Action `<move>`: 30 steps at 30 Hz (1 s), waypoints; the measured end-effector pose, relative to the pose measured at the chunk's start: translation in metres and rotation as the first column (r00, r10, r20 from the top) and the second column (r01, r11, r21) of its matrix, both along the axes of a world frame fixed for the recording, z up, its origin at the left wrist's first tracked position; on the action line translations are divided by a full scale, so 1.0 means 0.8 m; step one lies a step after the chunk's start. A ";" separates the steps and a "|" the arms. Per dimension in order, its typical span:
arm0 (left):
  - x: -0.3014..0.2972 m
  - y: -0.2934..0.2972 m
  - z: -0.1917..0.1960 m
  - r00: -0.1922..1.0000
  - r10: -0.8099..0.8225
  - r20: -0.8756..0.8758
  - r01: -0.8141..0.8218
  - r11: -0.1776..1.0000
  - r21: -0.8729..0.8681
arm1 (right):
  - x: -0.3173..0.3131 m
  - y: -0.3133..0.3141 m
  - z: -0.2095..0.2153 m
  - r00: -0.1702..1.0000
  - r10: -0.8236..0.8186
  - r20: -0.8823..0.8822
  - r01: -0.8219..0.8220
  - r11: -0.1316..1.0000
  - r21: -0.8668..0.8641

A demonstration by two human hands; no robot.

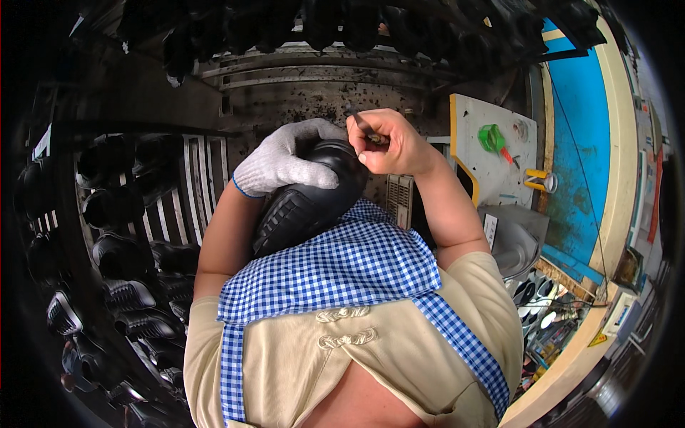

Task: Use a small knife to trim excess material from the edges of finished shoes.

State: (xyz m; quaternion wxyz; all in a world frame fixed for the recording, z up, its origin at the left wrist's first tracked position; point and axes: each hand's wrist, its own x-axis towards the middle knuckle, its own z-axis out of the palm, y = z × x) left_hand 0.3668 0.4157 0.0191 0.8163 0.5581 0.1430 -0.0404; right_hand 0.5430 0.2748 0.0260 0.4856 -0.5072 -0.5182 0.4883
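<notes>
A black shoe is held against my blue checked apron, its ridged sole edge turned partly to the left. My left hand, in a pale knitted glove with a blue cuff, is closed around the shoe's upper part. Bare, my right hand pinches a thin dark tool with a brownish handle. Its fingertips meet the shoe's far right edge. The tool's working end cannot be made out there.
Slatted racks with several black shoes stand on the left; more dark shoes hang across the far side. At right a white board carries a green tape roll, beside a yellow can and a blue surface.
</notes>
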 end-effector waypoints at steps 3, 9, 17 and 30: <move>-0.007 0.003 -0.006 0.999 0.019 -0.036 -0.019 1.000 0.020 | -0.009 -0.005 0.013 0.961 -0.038 0.274 0.000 0.990 0.138; -0.030 0.028 -0.003 0.977 0.213 -0.027 -0.213 0.977 -0.017 | -0.016 -0.044 0.005 0.954 -0.129 0.271 0.121 0.992 0.046; -0.052 0.052 -0.021 0.871 0.460 0.173 -0.469 0.883 0.016 | -0.004 -0.071 -0.108 0.757 -0.437 0.485 0.539 0.838 -0.087; -0.211 -0.045 -0.169 0.659 0.616 -0.433 -0.725 0.673 -0.146 | -0.076 0.014 -0.099 0.957 -0.214 -0.195 0.100 0.877 -0.470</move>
